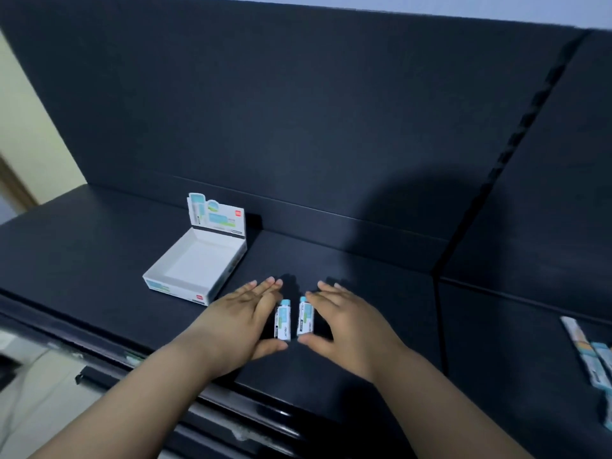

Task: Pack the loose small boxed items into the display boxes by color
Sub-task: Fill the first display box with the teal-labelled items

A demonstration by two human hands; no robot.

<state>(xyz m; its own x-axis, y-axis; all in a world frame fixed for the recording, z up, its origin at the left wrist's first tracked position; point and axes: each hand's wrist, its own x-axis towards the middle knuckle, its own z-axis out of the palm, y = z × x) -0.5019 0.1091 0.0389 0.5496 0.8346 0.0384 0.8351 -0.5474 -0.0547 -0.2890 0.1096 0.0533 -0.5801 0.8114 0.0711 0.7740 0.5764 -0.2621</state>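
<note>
Hands (pixel 240 318) (pixel 346 321) flank two small boxes (pixel 282 321) (pixel 305 318) lying outside the display box (pixel 172 288).

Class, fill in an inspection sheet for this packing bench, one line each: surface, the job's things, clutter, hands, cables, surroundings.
Surface: dark table, flat, meeting a dark upright back panel.
Job's things: white display box, open and empty, flap upright; left small box and right small box lie side by side, a narrow gap between them; more loose boxes at the right edge.
Clutter: nothing seen.
Hands: left hand and right hand flank the two small boxes, fingers straight, seemingly touching their outer sides.
Cables: nothing seen.
Surroundings: pale wall at left; blurred below the table's near edge.
</note>
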